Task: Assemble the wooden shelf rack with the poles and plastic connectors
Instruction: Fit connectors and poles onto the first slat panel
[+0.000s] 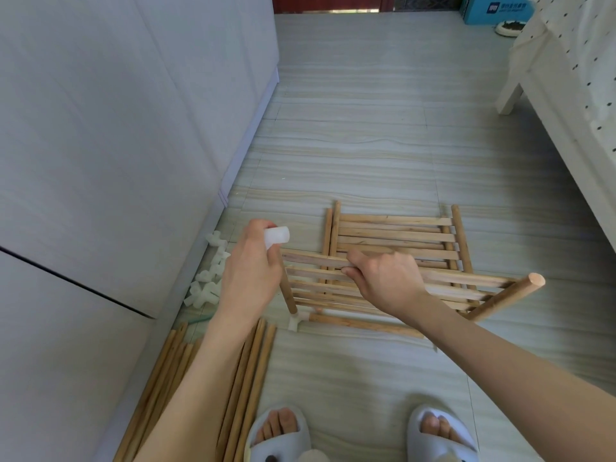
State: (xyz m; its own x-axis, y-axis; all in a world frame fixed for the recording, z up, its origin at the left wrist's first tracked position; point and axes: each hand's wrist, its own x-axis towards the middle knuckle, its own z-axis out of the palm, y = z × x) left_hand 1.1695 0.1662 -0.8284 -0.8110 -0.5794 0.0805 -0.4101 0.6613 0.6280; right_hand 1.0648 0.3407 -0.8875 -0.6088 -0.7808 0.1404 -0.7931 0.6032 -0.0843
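My right hand [383, 281] grips a slat of a wooden slatted shelf panel [466, 288] and holds it tilted above the floor. My left hand [251, 271] grips a white plastic connector [277, 235] at the top end of that panel's left side pole [288, 295]. The pole's lower end stands in another white connector [296, 320] on the floor, which also joins a horizontal pole [363, 325]. A second slatted panel [396, 235] lies flat behind. A pile of loose white connectors [210, 278] sits by the cabinet. Several loose poles [246, 378] lie at lower left.
A tall grey cabinet [116, 161] fills the left side. A white bed [566, 78] with dotted cover stands at the right. My feet in pale slippers [440, 431] are at the bottom. A blue box [493, 10] and a bowl sit far back on the tiled floor.
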